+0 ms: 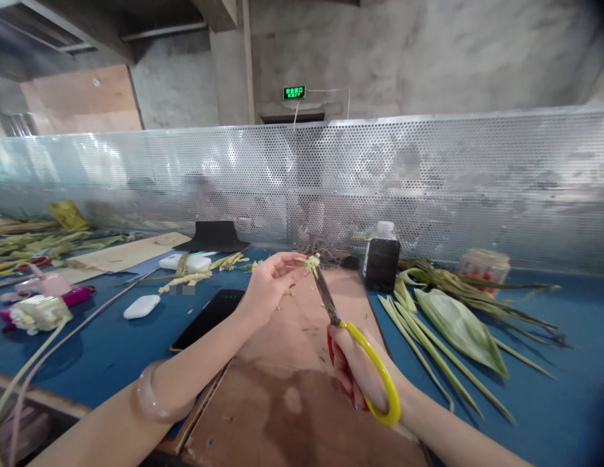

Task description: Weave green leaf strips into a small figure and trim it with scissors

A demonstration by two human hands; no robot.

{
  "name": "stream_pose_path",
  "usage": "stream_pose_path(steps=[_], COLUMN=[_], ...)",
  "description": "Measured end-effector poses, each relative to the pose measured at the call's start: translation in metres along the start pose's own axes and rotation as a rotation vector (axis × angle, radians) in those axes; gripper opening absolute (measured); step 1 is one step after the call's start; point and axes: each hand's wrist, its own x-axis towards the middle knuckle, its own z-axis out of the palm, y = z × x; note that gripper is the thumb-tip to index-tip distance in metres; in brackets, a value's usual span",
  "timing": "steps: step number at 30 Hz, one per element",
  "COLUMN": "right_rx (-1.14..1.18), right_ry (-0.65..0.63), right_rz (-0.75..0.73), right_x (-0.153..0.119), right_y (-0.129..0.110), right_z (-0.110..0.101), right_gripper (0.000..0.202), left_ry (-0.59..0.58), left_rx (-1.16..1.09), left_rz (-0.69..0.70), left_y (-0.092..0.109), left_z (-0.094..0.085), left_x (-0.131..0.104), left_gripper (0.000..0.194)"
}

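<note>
My left hand (271, 285) is closed, its fingertips pinching a small pale yellow-green piece of plant fibre (312, 263) above the board. Whether that piece is knotted or woven is too small to make out. In my right hand (353, 363) is a pair of scissors (390, 383) with one yellow and one red handle loop, the fingers wrapped around them. The blades point up and away, their tips at the piece of fibre. Beneath both hands lies a brown wooden board (292, 337) with small scraps on it.
Right of the board lie green leaf strips (428, 344), a broad leaf (460, 324) and dried stalks. A bottle (385, 230), a black phone-like device (382, 264) and a jar (484, 269) stand behind. A dark phone (211, 318) and white earbud case (141, 307) lie left. Perforated metal screen (233, 181) closes the back.
</note>
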Motion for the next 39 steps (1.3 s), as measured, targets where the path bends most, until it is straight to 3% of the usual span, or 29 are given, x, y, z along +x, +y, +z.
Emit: stream_pose_path(steps=[19, 27, 33, 39], right_rx=[0.161, 0.05, 0.203, 0.274], right_ry=[-0.161, -0.076, -0.031, -0.08], right_rz=[-0.01, 0.027, 0.033, 0.074], right_x=[0.007, 0.007, 0.008, 0.017], right_y=[0.007, 0.008, 0.004, 0.002], right_z=[-0.006, -0.004, -0.004, -0.01], right_gripper=[0.036, 0.043, 0.042, 0.04], left_ry=[-0.027, -0.027, -0.011, 0.063], left_rx=[0.009, -0.022, -0.215, -0.483], left_rz=[-0.027, -0.048, -0.117, -0.254], left_y=[-0.003, -0.006, -0.008, -0.016], left_z=[-0.001, -0.001, 0.001, 0.001], left_x=[0.001, 0.0, 0.001, 0.004], left_gripper=[0.026, 0.025, 0.024, 0.024])
